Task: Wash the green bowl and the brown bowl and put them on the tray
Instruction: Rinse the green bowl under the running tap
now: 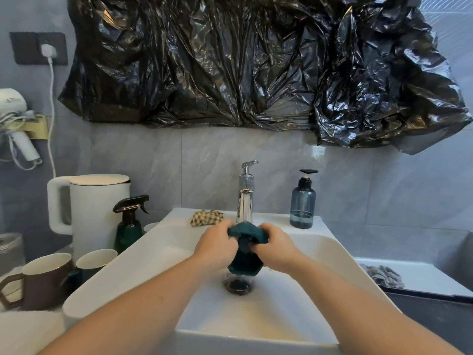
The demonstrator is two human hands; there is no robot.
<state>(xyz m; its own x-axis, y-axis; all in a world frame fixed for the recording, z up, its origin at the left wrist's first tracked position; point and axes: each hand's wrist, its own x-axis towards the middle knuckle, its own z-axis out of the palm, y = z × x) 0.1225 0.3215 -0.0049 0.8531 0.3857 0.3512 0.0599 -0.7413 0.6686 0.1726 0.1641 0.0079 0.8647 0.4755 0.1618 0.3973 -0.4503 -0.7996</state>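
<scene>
Hanging across the wall above everything, crumpled black plastic sheeting (256, 65); below it, grey tiled wall and white sink (143, 254) taking up the middle of the view, drain (238, 284) dark at basin centre; white kettle (94, 211) standing on the worktop (30, 329) to the left, lid on; white tray (425, 275) lying low at the right, a crumpled grey rag (384, 275) resting in it; white hairdryer (15, 119) parked in a wall holder at far left, plug (48, 52) seated in the dark socket plate above.

Reaching in from the bottom edge, two bare forearms meeting over the drain; left hand (217, 244) and right hand (276, 248) both curled round a green bowl (245, 265), held tilted under the chrome tap (245, 201), with a dark green cloth (245, 230) draped over its upper rim; fingers of each hand bent and pinching cloth against bowl, fingertips mostly hidden behind the fabric.

Standing near the front left, brown mug (38, 280) with a green mug (94, 260) just beside it, both upright; behind them, green spray bottle (129, 226) with black trigger; on the sink's back ledge, blue soap dispenser (302, 203) right of the tap, checked cloth (206, 217) bunched to its left.
</scene>
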